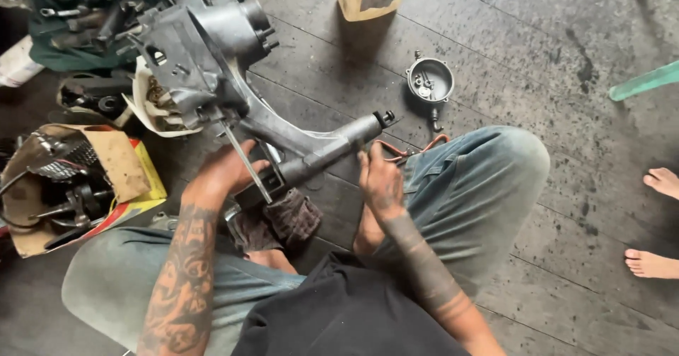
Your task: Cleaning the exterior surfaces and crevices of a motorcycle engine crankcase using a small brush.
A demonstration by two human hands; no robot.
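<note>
Between the knees, the left hand (225,173) and right hand (380,180) both grip the grey engine casing (233,66).

An engine casing (212,52) lies on the floor (537,207), its long arm (318,151) running between the left hand's fingers (244,163) and the right hand's fingers (368,159). A rag (290,218) sits below them. A carburettor bowl (430,80) lies beyond the right fingers; a box of parts (71,186) lies left of the left fingers.

left hand (226,172) grips engine casing (233,73) | right hand (380,182) on its arm | carburetor bowl (429,80) nearby
</note>
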